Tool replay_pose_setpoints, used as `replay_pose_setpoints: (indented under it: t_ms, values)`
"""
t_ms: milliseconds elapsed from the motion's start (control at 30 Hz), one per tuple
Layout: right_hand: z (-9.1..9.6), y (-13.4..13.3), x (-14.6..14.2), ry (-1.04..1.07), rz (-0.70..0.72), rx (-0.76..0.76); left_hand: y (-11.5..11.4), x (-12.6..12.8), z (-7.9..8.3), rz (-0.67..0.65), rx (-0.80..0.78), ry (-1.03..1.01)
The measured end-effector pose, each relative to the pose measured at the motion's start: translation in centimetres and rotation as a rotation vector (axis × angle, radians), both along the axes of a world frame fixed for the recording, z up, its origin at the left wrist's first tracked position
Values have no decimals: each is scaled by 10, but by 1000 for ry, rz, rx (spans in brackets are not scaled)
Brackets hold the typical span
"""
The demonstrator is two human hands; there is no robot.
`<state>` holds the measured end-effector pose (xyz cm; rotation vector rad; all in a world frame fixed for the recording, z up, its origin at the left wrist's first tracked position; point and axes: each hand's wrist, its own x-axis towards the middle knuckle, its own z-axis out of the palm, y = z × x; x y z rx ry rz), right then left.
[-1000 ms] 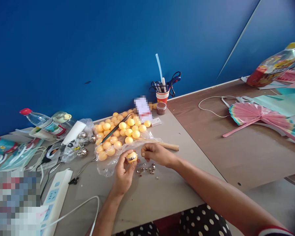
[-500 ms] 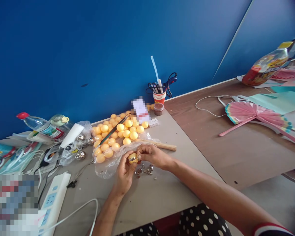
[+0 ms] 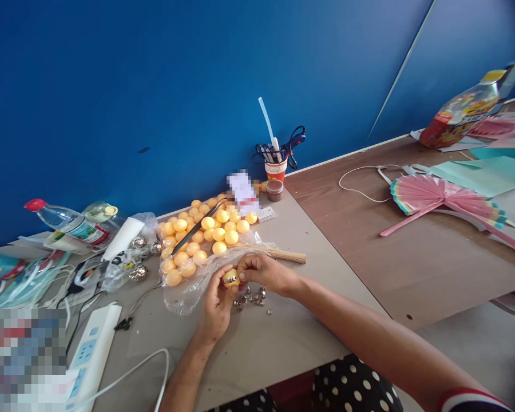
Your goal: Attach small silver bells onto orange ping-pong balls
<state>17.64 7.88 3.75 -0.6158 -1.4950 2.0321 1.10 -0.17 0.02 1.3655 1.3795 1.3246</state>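
Note:
My left hand is closed round a small yellow ball and holds it just above the grey table. My right hand pinches at the top of the same ball with its fingertips pressed together. Under the two hands lie several small silver bells. Behind them an open clear plastic bag spills several more yellow balls. A bundle of thin wooden sticks lies just beyond my right hand.
A white power strip with a cable lies at the left, near water bottles and larger silver bells. A red cup of scissors stands by the blue wall. A pink paper fan lies on the brown table.
My right hand has come in from beside the ball until its fingertips pinch the ball's top. My left hand kept hold of the ball. The view drifted slightly.

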Motion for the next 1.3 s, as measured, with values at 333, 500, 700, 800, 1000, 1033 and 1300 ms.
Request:
replay_pose_setpoints:
  t_ms: [333, 500, 700, 800, 1000, 1033, 1300]
  values:
    - [0, 1, 0, -70, -18, -16, 0, 0, 0, -24, -11, -1]
    - [-3, -1, -1, -80, -26, -69, -1, 0, -3, -8, 25, 67]
    - [-6, -3, -4, -91, -61, -138, -3, -2, -3, 33, 41, 168]
    - [-7, -4, -6, -107, -80, -153, -4, -1, -1, 50, 48, 180]
    - [-9, -6, -11, -219, -165, -115, -3, -1, -2, 25, 14, 150]
    - [-10, -6, -11, -211, -177, -122, -3, -1, -2, 26, 10, 142]
    - [0, 11, 7, -71, -105, -131, 3, 9, 9, 3, -16, -122]
